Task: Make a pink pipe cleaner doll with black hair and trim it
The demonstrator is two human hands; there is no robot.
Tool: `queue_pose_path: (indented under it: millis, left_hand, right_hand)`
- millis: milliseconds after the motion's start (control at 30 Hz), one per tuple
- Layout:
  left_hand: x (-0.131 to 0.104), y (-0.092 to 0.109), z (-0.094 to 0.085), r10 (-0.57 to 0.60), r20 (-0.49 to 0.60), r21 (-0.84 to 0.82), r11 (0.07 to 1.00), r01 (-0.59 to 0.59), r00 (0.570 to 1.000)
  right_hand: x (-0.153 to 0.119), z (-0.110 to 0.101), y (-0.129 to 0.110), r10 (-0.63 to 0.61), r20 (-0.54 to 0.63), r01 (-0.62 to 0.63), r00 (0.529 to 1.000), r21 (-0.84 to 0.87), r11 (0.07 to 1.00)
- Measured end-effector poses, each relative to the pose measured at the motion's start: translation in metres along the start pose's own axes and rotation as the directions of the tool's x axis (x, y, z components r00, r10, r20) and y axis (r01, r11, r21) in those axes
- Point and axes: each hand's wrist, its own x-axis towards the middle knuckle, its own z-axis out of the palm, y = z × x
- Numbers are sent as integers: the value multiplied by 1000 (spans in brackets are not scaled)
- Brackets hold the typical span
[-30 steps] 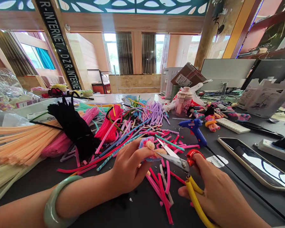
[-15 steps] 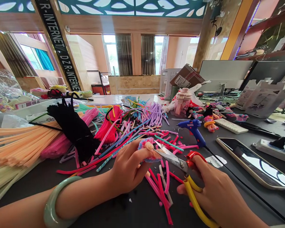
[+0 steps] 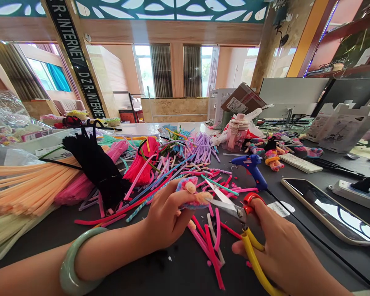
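Pinched in my left hand (image 3: 169,211) is a small fuzzy piece of pipe-cleaner work (image 3: 189,187), pink, blue and peach, partly hidden behind my fingers. My right hand (image 3: 283,242) grips scissors (image 3: 239,213) with one red and one yellow handle, thumb and fingers at the loops. Their blades are parted, and the lower tip lies at the peach part of the fuzzy piece. Below the hands, cut pink and red pipe cleaners (image 3: 210,246) lie on the dark table (image 3: 135,263).
A blue glue gun (image 3: 252,169) with a black cord lies right of centre. Bundles of black (image 3: 95,164), peach (image 3: 40,185) and red pipe cleaners (image 3: 144,158) fill the left. A phone (image 3: 329,209), a pink bottle (image 3: 236,133) and finished fuzzy dolls (image 3: 273,158) are to the right.
My left hand has turned the fuzzy piece slightly, so more of its peach part shows. The scissors have shifted a little right, their blades spread wider.
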Motion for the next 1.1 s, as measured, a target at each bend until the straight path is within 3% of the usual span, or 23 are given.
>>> queue_pose_path:
  millis: [67,200,400,667,933,1100]
  left_hand:
    - [0,0,-1,22,2,-7,1000,-22,1000]
    - [2,0,-3,60,16,-42,997,-59,998]
    - [4,1,-4,66,57,-81,995,-61,996]
    - [2,0,-5,68,59,-63,996,-64,996]
    - [2,-1,-3,76,34,-92,993,-73,997]
    - [2,1,-6,32,131,-84,996,-21,991]
  right_hand:
    - [2,-2,-2,-81,-30,80,996,-30,996]
    - [2,-4,-3,-107,-44,107,993,-4,994]
    - [-2,-2,0,10,-14,-8,1000,132,991]
    - [-12,1,10,66,222,-117,973,225,967]
    - [4,-8,-8,91,155,-133,984,289,948]
    - [5,-10,-9,79,224,-149,971,315,937]
